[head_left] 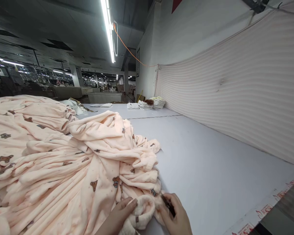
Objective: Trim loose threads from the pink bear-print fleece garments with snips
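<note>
Left hand [123,210] pinches the cuff-like end [150,205] of the peach bear-print fleece [105,163], down at the near side! Right hand [177,215] wraps a dark, blurred tool [170,205] just beside it. Fleece heaps over the pale table [198,163]; beyond, a box-like form [105,97], its inside hidden from view.

Both hands bare, low in frame. Left hand [123,210] at bottom center, entering from the bottom edge, angled up and right, thumb and fingers bent in a light grip, fingertips toward frame right. Right hand [177,215] bottom, right of center, angled up and left, fingers curled in a closed grip, knuckles up. Hands near each other, apart.
</note>
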A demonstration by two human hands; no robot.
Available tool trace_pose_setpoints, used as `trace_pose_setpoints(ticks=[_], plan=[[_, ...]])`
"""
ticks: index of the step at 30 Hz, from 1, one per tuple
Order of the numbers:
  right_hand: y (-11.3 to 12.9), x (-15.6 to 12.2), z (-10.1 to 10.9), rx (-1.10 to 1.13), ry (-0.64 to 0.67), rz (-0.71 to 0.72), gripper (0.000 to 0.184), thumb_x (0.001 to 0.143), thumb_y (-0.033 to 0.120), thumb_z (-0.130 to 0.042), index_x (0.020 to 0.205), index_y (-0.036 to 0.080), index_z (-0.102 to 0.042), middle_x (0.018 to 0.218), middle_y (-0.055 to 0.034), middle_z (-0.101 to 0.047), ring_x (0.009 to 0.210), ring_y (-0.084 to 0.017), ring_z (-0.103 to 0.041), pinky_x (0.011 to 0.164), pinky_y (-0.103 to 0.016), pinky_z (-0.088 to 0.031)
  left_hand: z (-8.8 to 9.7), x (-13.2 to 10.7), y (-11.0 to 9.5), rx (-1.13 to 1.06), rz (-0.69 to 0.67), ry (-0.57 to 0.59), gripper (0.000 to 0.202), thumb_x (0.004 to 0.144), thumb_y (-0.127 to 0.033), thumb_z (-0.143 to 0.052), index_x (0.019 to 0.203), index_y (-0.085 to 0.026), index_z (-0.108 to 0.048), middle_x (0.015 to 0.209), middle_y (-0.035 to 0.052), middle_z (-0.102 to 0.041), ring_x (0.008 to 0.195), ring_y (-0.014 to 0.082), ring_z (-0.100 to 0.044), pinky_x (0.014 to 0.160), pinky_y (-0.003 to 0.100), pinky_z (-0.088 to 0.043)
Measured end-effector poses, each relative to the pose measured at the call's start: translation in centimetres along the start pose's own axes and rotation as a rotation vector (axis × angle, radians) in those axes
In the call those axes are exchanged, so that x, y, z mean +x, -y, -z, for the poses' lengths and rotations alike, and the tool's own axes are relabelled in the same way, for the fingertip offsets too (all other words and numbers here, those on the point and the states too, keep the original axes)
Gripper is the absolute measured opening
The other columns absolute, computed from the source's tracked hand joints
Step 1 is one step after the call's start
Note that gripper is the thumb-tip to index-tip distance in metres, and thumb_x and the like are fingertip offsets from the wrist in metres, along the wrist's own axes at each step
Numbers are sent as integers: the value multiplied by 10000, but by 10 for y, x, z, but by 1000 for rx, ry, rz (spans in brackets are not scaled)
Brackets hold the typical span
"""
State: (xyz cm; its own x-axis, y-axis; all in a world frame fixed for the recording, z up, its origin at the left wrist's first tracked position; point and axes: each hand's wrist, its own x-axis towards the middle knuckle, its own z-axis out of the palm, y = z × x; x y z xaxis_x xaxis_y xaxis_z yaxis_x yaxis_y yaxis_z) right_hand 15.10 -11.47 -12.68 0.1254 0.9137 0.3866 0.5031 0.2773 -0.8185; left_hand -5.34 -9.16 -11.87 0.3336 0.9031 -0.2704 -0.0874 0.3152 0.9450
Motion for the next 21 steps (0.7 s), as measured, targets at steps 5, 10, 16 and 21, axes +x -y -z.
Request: trace_pose_setpoints(ticks=[5, 10, 16, 21], plan=[[-20, 10, 6, -117, 12, -99, 225, 800, 278, -504, 964, 280, -658, 860, 8, -621, 795, -171, -621, 685, -234, -472, 5, -21, -18, 705, -381, -168, 344, 797, -487, -506, 609, -198, -511, 896, 64, -601, 899, 228, -559, 820, 304, -422], [-26, 16, -4, 310, 59, -244, 221, 840, 383, -507, 737, 195, -561, 714, 4, -581, 711, -167, -575, 655, -236, -475, 4, -35, -19, 746, -365, -12, 111, 774, -297, -508, 745, -203, -560, 824, 32, -662, 773, 186, -604, 741, 259, -434], [-12, -20, -36, 435, 45, -262, 357, 782, 550, -580, 716, 204, -522, 563, 43, -508, 510, -117, -482, 478, -187, -398, -21, -21, -9, 748, -308, 16, 406, 657, -276, -649, 1037, -185, -536, 883, 19, -658, 796, 196, -586, 712, 256, -414], [2, -25, -18, 47, 60, 3, 262, 783, 489, -587, 756, 229, -610, 715, 4, -589, 575, -133, -542, 530, -202, -423, -23, -22, -9, 779, -386, -83, 88, 774, -229, -489, 837, -189, -535, 857, 43, -600, 812, 202, -548, 728, 284, -408]])
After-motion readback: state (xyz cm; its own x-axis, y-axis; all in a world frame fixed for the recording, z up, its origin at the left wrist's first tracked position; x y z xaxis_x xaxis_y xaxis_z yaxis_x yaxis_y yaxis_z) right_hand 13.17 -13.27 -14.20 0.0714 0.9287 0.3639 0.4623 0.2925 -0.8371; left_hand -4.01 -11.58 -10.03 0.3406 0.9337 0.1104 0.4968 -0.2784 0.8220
